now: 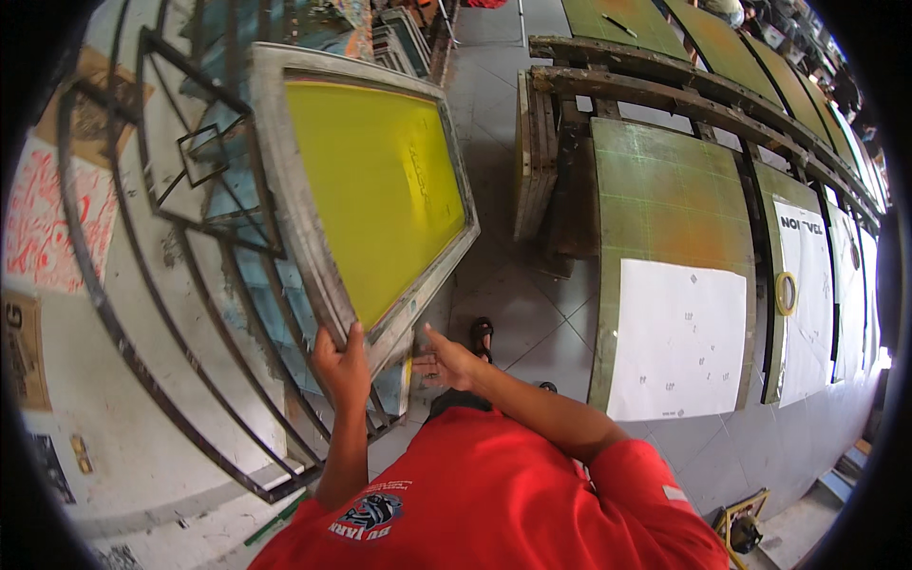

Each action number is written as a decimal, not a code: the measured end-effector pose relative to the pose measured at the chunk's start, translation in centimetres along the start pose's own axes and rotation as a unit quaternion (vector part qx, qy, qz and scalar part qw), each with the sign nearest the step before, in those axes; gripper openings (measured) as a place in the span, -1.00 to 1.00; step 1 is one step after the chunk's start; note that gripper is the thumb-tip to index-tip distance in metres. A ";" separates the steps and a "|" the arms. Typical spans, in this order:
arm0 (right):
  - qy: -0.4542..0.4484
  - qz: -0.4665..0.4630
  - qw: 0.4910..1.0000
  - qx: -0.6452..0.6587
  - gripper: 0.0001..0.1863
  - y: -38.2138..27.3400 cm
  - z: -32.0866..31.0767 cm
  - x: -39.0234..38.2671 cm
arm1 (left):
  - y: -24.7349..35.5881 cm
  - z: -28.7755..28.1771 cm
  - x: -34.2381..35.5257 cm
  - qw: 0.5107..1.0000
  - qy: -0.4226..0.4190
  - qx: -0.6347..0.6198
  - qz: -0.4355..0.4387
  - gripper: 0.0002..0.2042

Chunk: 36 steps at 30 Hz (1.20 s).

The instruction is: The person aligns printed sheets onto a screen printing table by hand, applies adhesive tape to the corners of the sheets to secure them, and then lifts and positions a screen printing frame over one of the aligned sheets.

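A silk-screen printing frame (380, 180), grey-edged with yellow mesh and a faint pattern on its right side, stands tilted left of centre. My left hand (344, 369) grips its lower left corner, the thumb lying along the edge. Just below and right of the frame's lower edge is my right hand (445, 363), fingers spread and slightly blurred, holding nothing. Whether its fingertips touch the frame, I cannot tell. Another pale edge (388, 353) shows under the frame's lower side, perhaps a second frame behind it.
A dark metal grille (161, 304) curves along the left. At right, long tables carry green printing boards (665, 190), a white printed sheet (679, 342) and a tape roll (785, 294). More frames (404, 43) lean at the back. A sandalled foot (482, 337) is on the tiled floor.
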State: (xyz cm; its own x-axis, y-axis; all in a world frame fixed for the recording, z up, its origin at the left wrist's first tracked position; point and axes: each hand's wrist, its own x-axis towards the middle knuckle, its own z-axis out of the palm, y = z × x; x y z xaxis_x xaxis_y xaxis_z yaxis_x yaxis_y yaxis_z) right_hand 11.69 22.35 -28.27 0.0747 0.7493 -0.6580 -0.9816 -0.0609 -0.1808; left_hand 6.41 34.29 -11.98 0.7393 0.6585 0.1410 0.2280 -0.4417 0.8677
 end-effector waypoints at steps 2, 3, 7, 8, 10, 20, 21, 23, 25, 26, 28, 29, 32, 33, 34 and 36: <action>-0.007 0.041 0.997 0.071 -0.12 1.6 3.2 -2.0 | 1.9 -3.0 -5.6 0.997 0.067 -0.049 0.009 -0.76; -0.085 0.011 0.992 0.088 -0.11 2.7 4.2 -3.0 | 2.5 -4.3 -8.2 0.992 0.101 -0.077 0.014 -0.76; -0.186 -0.114 0.966 0.140 -0.13 6.2 9.3 -9.0 | 3.2 -8.3 -17.5 0.977 0.169 -0.125 0.028 -0.67; -0.159 -0.151 0.965 0.147 -0.15 6.9 10.5 -10.9 | 3.4 -8.5 -19.4 0.972 0.187 -0.140 0.038 -0.68; -0.123 -0.156 0.970 0.143 -0.23 8.3 11.7 -13.0 | 3.9 -8.5 -22.6 0.959 0.230 -0.162 0.036 -0.64; -0.011 -0.487 0.873 0.034 -0.67 10.8 11.7 -19.2 | -4.9 -9.2 -29.3 0.955 0.066 -0.264 0.119 -0.26; 0.006 -0.524 0.851 0.026 -0.70 10.6 11.0 -20.1 | -10.3 -10.8 -29.2 0.959 -0.003 -0.254 0.123 -0.23; 0.043 -0.577 0.816 0.009 -0.69 9.5 9.9 -23.2 | -9.8 -12.8 -26.4 0.883 -0.131 -0.428 0.143 -0.14; 0.098 -0.613 0.784 -0.008 -0.66 8.8 7.7 -26.4 | -2.4 -17.0 -22.5 0.702 0.058 -0.704 -0.085 -0.04; 0.148 -0.634 0.758 -0.032 -0.66 8.4 6.0 -28.1 | 1.4 -19.3 -20.3 0.710 0.072 -0.691 -0.111 -0.07; 0.239 -0.660 0.708 -0.075 -0.68 8.1 3.3 -32.7 | 1.6 -24.7 -15.4 0.714 -0.126 -0.689 0.000 -0.09; 0.280 -0.663 0.688 -0.099 -0.70 8.2 2.6 -35.6 | 0.3 -26.6 -13.4 0.692 -0.312 -0.641 0.116 -0.08; 0.378 -0.674 0.620 -0.136 -0.74 8.9 -0.8 -43.4 | 5.4 -25.1 -11.0 0.700 -0.461 -0.528 0.135 -0.07; 0.400 -0.672 0.606 -0.144 -0.74 9.1 -1.7 -46.0 | 3.8 -23.5 -10.2 0.713 -0.457 -0.517 0.120 -0.06; 0.415 -0.663 0.602 -0.163 -0.74 8.9 -3.0 -48.0 | 3.1 -22.3 -10.1 0.734 -0.449 -0.498 0.105 -0.06; 0.460 -0.634 0.590 -0.195 -0.71 9.0 -4.7 -51.9 | 4.4 -17.1 -10.8 0.791 -0.415 -0.444 0.072 -0.16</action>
State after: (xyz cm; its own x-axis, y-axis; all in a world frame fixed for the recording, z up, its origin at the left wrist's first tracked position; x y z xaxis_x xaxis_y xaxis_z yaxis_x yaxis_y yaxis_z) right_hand -0.16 -20.22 0.84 0.9455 -0.3092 0.1017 0.0684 -0.1166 -0.9908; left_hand -11.41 35.68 -1.49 0.9622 -0.1496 0.2274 -0.1589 0.3696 0.9155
